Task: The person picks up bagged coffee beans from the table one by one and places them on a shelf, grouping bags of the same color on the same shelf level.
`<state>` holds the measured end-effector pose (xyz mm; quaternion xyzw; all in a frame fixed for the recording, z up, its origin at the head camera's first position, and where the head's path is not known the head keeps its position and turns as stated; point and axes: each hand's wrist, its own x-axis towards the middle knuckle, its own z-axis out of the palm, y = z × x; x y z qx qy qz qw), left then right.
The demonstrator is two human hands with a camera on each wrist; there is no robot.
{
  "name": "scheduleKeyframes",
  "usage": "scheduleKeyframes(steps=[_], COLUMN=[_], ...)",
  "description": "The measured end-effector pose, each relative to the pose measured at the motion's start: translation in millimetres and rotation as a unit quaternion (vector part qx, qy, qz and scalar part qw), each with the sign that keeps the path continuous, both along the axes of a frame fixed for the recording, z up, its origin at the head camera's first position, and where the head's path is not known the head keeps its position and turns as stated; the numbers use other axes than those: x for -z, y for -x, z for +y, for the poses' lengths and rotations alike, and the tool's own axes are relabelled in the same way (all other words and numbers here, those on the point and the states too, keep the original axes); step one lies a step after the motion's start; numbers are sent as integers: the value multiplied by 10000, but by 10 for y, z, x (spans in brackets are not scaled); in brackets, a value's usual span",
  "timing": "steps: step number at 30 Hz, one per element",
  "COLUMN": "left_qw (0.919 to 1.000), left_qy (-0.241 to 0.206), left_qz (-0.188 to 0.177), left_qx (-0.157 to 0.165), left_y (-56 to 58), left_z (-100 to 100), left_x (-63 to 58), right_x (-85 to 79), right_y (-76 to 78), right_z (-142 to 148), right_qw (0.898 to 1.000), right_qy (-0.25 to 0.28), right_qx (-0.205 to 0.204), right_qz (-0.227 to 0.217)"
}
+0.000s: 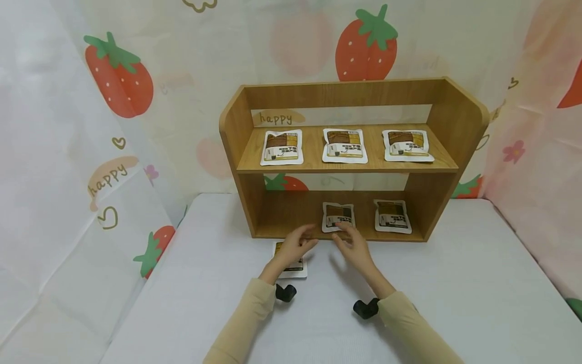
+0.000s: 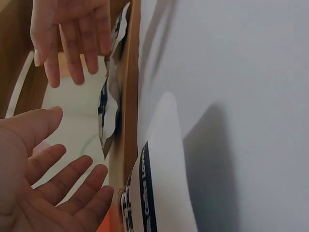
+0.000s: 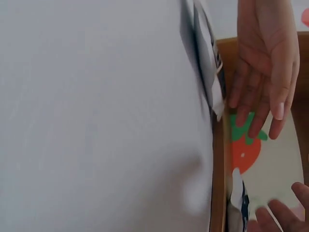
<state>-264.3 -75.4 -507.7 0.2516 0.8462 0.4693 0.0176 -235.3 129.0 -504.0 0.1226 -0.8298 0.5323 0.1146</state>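
Observation:
My left hand [image 1: 295, 246] hovers over a white pouch [image 1: 297, 273] that lies on the table in front of the shelf, partly hidden beneath the hand and wrist. Its fingers are spread and hold nothing. Facing it, my right hand [image 1: 355, 250] also has loose, relaxed fingers, with nothing between them. Its fingertips overlap the lower edge of the middle pouch [image 1: 337, 215] on the bottom shelf in the head view. In the left wrist view the pouch on the table [image 2: 159, 193] shows dark print along its side, below the left fingers [image 2: 87, 193].
A two-tier wooden shelf [image 1: 345, 170] stands at the back of the white table [image 1: 473, 283]. Three similar pouches lie on its upper tier, among them the left one [image 1: 282, 147]. Another pouch [image 1: 392, 216] lies at the lower right. Strawberry-print cloth [image 1: 218, 60] hangs behind.

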Motion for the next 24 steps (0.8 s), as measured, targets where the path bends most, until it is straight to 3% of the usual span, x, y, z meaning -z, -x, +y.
scheduleKeyframes(steps=[8,15,24], left_qw=[9994,9985,9955], left_qy=[270,436,460], left_qz=[164,71,156], left_qx=[-109,-333,-815], left_y=[-105,-227,-343], left_z=[-136,-250,-387], left_x=[-2,-22,-12], right_x=[-7,20,2], right_y=[-70,-138,-198], right_z=[-126,-211,-322], right_qw=[9968,9911,9819], right_qy=[-119,-331,17], right_qx=[-445,-680,-1183], right_qz=[-655,-1091,-1477])
